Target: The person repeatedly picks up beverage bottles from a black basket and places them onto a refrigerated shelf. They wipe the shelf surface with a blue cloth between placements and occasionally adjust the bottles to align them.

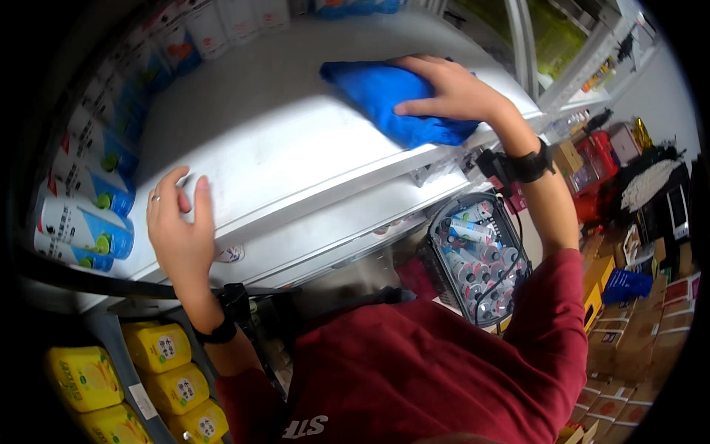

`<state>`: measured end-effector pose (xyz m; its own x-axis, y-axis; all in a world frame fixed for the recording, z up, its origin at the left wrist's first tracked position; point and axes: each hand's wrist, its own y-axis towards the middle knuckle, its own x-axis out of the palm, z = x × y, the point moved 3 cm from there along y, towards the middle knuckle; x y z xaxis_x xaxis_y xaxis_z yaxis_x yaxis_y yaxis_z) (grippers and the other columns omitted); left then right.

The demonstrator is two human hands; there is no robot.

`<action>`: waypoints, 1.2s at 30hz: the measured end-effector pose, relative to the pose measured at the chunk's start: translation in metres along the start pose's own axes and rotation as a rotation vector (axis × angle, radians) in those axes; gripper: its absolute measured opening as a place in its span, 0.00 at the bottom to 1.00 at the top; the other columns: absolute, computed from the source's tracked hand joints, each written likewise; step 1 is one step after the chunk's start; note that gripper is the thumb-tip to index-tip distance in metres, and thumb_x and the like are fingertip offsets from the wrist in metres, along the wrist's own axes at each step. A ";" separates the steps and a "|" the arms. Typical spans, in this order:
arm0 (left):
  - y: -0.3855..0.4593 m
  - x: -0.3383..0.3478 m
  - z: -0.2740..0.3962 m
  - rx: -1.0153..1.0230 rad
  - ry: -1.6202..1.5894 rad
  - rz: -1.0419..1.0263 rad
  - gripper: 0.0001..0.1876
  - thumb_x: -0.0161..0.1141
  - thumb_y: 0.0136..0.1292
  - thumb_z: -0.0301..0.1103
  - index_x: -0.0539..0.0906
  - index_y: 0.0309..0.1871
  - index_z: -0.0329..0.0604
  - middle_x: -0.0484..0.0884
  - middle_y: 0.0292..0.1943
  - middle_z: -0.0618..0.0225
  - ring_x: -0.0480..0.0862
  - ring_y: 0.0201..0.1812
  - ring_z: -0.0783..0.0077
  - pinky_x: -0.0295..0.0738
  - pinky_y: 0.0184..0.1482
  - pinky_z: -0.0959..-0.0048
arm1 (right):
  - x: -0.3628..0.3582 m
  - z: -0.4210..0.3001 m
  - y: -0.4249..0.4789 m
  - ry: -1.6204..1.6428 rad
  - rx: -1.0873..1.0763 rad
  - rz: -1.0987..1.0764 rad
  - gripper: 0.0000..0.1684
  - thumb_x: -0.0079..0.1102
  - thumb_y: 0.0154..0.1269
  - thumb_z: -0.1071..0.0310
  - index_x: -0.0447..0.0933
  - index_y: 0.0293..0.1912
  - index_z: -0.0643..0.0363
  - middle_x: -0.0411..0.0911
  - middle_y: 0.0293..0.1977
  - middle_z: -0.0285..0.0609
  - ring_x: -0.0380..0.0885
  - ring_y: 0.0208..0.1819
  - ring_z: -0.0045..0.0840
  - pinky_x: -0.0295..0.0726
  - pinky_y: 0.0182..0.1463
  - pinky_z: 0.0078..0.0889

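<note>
A folded blue cloth (383, 102) lies on the white shelf board (260, 139) towards its right end. My right hand (444, 91) is spread over the cloth and presses it onto the board; part of the cloth is hidden under the palm. At the left, my left hand (183, 227) hovers by the board's front edge, fingers apart and curled, with nothing in it. A ring sits on one of its fingers. Blue and white drink cans (89, 222) stand in rows along the board's left side, close to that hand.
Below the shelf, a dark plastic basket (438, 272) holds several bottles. Another white shelf (333, 227) lies under the board. Yellow drink packs (161, 347) fill a rack at lower left. Cardboard boxes (632, 338) are stacked at right. A white frame post (524, 50) borders the board.
</note>
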<state>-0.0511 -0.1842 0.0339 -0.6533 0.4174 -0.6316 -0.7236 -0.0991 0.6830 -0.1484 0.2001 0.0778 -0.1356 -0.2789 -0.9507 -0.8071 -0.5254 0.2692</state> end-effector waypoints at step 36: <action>-0.380 0.360 0.352 0.922 -0.319 -1.601 0.26 0.67 0.60 0.32 0.75 0.63 0.49 0.78 0.53 0.54 0.82 0.53 0.47 0.80 0.52 0.56 | 0.140 0.011 -0.655 0.276 1.345 0.560 0.31 0.72 0.60 0.63 0.77 0.61 0.62 0.81 0.53 0.55 0.83 0.53 0.45 0.80 0.57 0.40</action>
<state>0.0667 0.3218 -0.3238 0.5732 -0.2488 -0.7807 -0.1254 0.9149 -0.3836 0.3553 0.5143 -0.2332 -0.6143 -0.4104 -0.6740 -0.6223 0.7771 0.0941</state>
